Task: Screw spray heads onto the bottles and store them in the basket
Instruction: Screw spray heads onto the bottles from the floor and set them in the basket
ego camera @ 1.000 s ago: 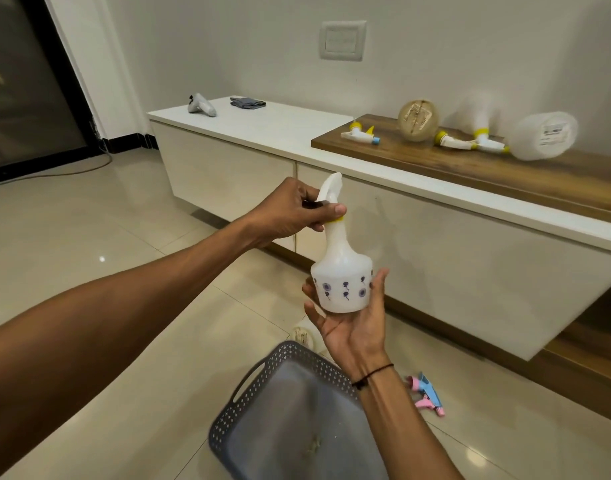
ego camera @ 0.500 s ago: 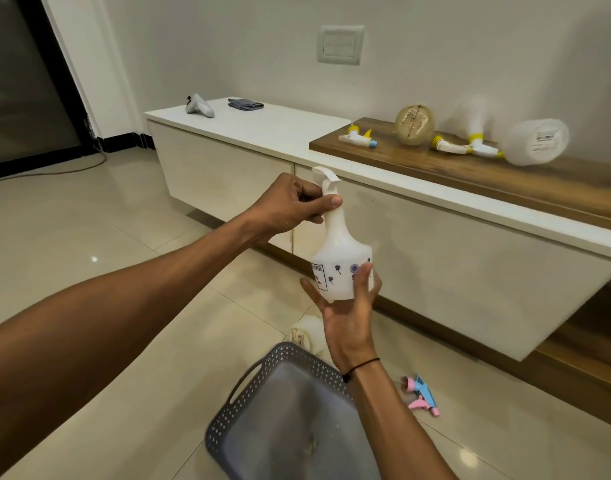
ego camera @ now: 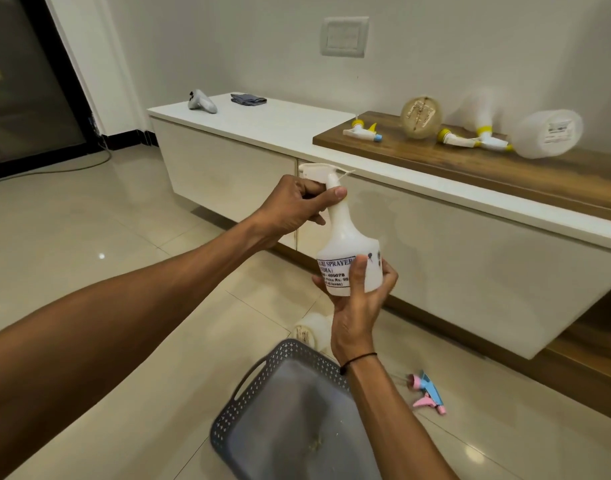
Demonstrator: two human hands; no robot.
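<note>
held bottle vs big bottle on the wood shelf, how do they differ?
The held bottle stands upright, gripped by both hands, with a white spray head on it. The shelf bottle lies on its side, untouched, with no head that I can see. Both are translucent white with a printed label.

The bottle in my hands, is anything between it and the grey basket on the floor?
Nothing visible blocks it. The bottle is held in the air by the left hand and the right hand, and the basket sits below, open-topped, crossed only by the right forearm.

Both hands [ego camera: 297,206] [ego camera: 357,306] raised, fingers curled, gripping.
</note>
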